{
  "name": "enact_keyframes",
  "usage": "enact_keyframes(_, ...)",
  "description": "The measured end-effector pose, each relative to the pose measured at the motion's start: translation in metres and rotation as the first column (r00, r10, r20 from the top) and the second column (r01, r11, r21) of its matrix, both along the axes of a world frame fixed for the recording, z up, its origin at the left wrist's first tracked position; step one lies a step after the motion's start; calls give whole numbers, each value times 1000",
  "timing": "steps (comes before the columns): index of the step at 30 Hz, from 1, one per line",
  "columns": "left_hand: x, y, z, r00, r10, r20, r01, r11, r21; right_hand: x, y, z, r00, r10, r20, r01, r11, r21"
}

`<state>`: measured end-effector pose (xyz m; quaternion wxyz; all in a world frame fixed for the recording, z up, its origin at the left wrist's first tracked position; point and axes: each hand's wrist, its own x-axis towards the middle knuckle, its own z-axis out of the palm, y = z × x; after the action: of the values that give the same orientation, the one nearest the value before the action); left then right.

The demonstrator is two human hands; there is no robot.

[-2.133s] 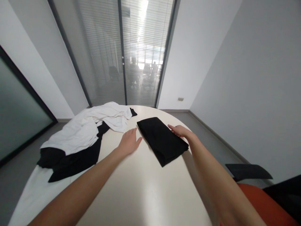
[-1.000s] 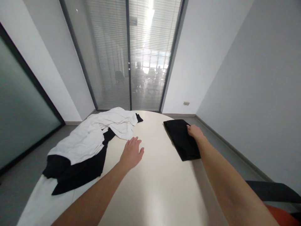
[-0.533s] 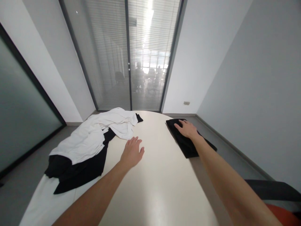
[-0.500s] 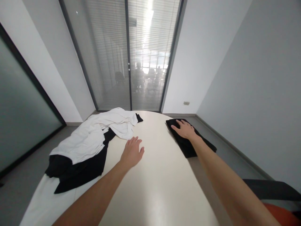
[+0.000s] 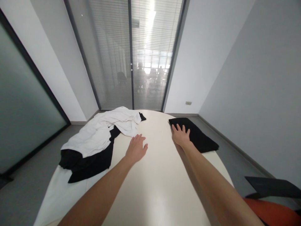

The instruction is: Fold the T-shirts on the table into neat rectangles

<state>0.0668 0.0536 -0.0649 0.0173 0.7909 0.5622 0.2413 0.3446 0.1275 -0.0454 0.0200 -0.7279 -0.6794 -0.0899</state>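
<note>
My right hand (image 5: 181, 135) has its fingers spread at the left edge of a folded black garment (image 5: 199, 136), fingertips over the cloth. That garment lies flat near the table's right edge. Over the middle of the table is my left hand (image 5: 136, 148), fingers loosely apart, with nothing in it. Just beyond its fingertips lies a white garment (image 5: 98, 130), crumpled on the left side of the table. Beneath and in front of the white cloth spreads a black garment (image 5: 94, 168), partly covered; a small black piece (image 5: 142, 116) shows at the far end.
The pale table (image 5: 155, 175) has a rounded far edge. A chair with a red seat (image 5: 270, 212) and a black armrest (image 5: 272, 187) stands at the lower right. Behind the table are a glass partition with blinds (image 5: 115, 62) and grey walls.
My right hand has slid left from the middle of the folded black garment to its left edge. My left hand stays over the table. The view has shifted slightly.
</note>
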Motion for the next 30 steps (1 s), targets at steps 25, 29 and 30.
enact_keyframes(25, 13, -15, 30, 882, -459, 104, 402, 850, 340, -67, -37, -2, 582, 745, -325, -663, 666, 341)
enact_keyframes(29, 12, -19, 32, 880, -471, 65, 442, 860, 254, -66, -35, -2, 506, 783, -362, -696, 618, 365)
enact_keyframes(30, 11, -19, 32, 893, -444, 69, 418, 878, 233, -65, -34, -2, 494, 774, -395, -676, 628, 385)
